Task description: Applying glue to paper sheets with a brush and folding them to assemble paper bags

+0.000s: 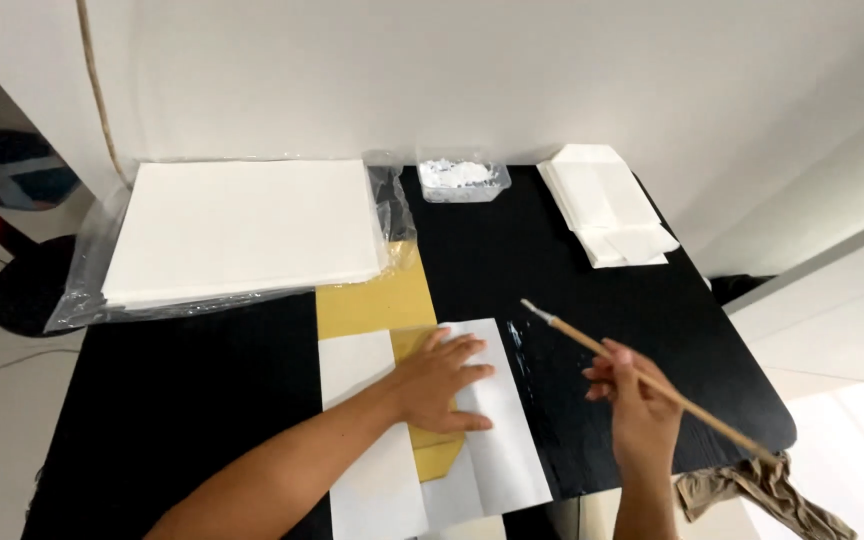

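Left hand (442,385) laid flat, fingers spread, on folded white paper (497,420) over yellow sheet (372,300) on black table (192,400). Brush (652,380) gripped in right hand (637,400); long axis slanted, tip aimed up-left toward paper's right edge. Paper just left of brush tip.
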